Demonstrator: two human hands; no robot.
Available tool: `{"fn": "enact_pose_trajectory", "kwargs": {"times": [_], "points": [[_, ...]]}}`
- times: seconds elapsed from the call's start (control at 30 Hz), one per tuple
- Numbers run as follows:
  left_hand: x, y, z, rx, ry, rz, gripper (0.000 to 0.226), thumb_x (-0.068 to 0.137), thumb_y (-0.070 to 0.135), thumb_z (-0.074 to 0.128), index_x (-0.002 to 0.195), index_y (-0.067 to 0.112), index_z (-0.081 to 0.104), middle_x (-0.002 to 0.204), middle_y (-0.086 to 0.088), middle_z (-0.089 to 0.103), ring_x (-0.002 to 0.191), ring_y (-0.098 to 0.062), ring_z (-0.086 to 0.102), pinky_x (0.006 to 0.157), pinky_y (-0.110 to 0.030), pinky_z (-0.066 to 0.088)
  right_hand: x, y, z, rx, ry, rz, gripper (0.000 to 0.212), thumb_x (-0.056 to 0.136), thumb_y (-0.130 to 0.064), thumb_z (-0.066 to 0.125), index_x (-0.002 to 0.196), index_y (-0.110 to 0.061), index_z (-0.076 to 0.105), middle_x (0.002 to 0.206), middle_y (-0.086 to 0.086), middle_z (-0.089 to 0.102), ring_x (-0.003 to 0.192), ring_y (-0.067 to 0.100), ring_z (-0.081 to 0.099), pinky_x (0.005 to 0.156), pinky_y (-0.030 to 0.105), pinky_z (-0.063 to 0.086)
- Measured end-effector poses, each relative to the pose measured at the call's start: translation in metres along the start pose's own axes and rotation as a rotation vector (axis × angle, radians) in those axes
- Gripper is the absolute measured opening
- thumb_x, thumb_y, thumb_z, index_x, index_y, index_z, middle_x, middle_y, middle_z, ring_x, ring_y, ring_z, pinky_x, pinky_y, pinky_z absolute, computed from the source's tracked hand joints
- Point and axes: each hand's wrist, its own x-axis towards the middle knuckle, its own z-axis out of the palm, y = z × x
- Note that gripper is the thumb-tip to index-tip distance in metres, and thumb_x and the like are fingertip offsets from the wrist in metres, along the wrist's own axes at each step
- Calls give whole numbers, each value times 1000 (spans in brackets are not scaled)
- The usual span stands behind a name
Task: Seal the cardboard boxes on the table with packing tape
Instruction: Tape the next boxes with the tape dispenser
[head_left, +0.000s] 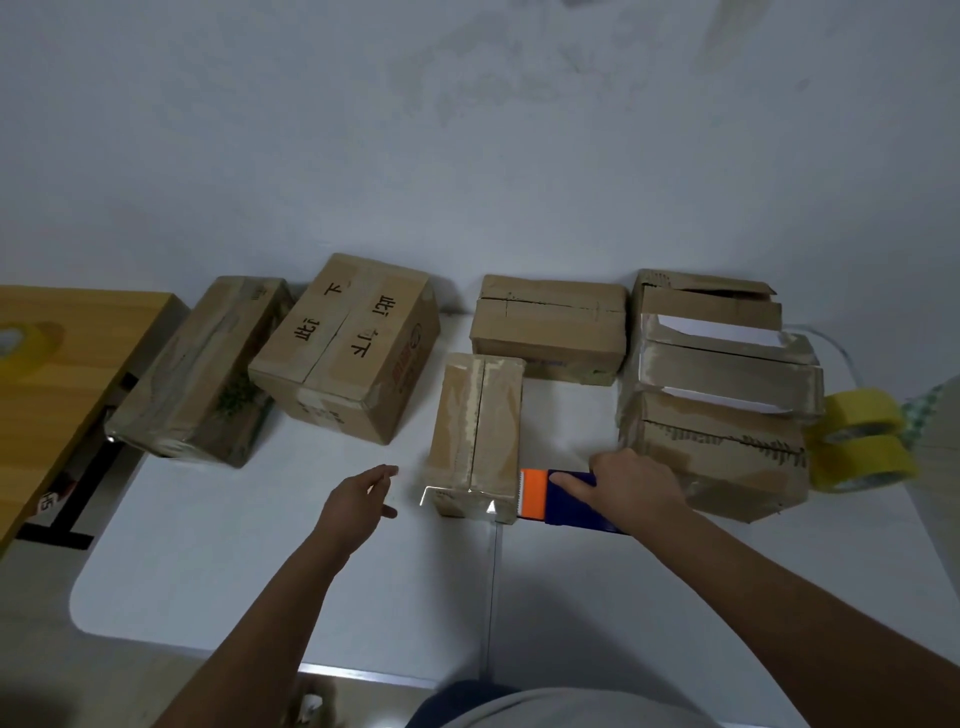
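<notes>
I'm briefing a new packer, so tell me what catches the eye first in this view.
First comes the blue and orange tape dispenser, held by the right hand against the near end of the small upright box at the table's middle. The left hand hovers open just left of that box. Next are the yellow tape rolls stacked at the right edge, beside a pile of worn boxes.

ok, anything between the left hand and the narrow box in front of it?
Nothing: in the head view only bare white table separates the left hand from the narrow taped box. The hand is open and not touching it.
</notes>
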Motion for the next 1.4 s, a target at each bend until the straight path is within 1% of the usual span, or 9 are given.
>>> {"fn": "enact_pose_trajectory", "kwargs": {"times": [0.13, 0.2, 0.33, 0.43, 0.63, 0.83, 0.93, 1.07, 1.4], "points": [[-2, -9, -2, -274, 20, -195, 45, 107, 18, 41, 151, 12, 35, 132, -8, 57, 97, -28, 71, 100, -41, 50, -2, 1, 1, -6, 1, -4, 66, 91, -74, 30, 98, -16, 62, 80, -1, 56, 73, 15, 56, 63, 25, 43], [-5, -12, -5, -131, 84, -195, 50, 106, 16, 40, 154, 11, 28, 148, -16, 47, 123, -33, 58, 109, -43, 42, -2, 1, 2, -19, 9, 1, 65, 91, -74, 30, 95, -17, 61, 79, -1, 56, 72, 14, 55, 62, 25, 43], [-23, -2, -3, 291, 311, 495, 50, 97, -9, 43, 144, 7, 50, 147, -11, 51, 135, -28, 48, 115, -33, 32, -1, 0, 3, -25, 18, 8, 59, 90, -75, 29, 85, -20, 51, 74, -3, 51, 72, 15, 55, 62, 26, 42], [-16, -6, 18, 573, 109, 941, 71, 77, -16, 40, 141, 10, 54, 147, -5, 50, 139, -18, 44, 121, -28, 23, 0, -1, 6, -7, 11, 13, 60, 90, -75, 29, 86, -19, 51, 73, -3, 51, 73, 15, 56, 63, 26, 42], [-12, -12, 31, 749, 28, 968, 91, 60, -22, 63, 142, 16, 54, 148, 2, 50, 138, -14, 45, 119, -31, 28, -4, 0, 13, 54, 4, 46, 60, 90, -74, 31, 82, -18, 51, 69, -3, 50, 72, 16, 57, 62, 27, 43], [2, 41, 35, 777, -6, 1109, 55, 68, -4, 78, 119, 15, 70, 131, -4, 65, 119, -23, 63, 104, -43, 50, -8, 1, 23, 153, 18, 75, 57, 90, -74, 35, 69, -22, 47, 65, -5, 50, 63, 12, 53, 56, 25, 39], [9, 72, 61, 776, -210, 946, 46, 106, 29, 42, 151, 19, 39, 162, 1, 27, 150, -14, 22, 124, -38, 18, -7, 5, 27, 174, 23, 85, 62, 88, -75, 35, 68, -19, 50, 64, -2, 51, 61, 14, 54, 57, 28, 41], [25, 62, 87, 969, -185, 897, 60, 103, 57, 9, 158, 32, 10, 165, 11, -7, 151, -10, -15, 123, -45, -8, -7, 10, 28, 171, 33, 89, 65, 88, -76, 36, 69, -16, 54, 63, 0, 52, 59, 16, 53, 57, 30, 43], [31, 54, 89, 1003, -132, 945, 59, 102, 57, 6, 157, 36, 8, 166, 10, -6, 151, -11, -16, 123, -48, -6, -19, 34, 26, 160, 33, 30, 65, 89, -74, 33, 82, -15, 60, 71, 2, 59, 67, 17, 59, 70, 35, 55]]}}
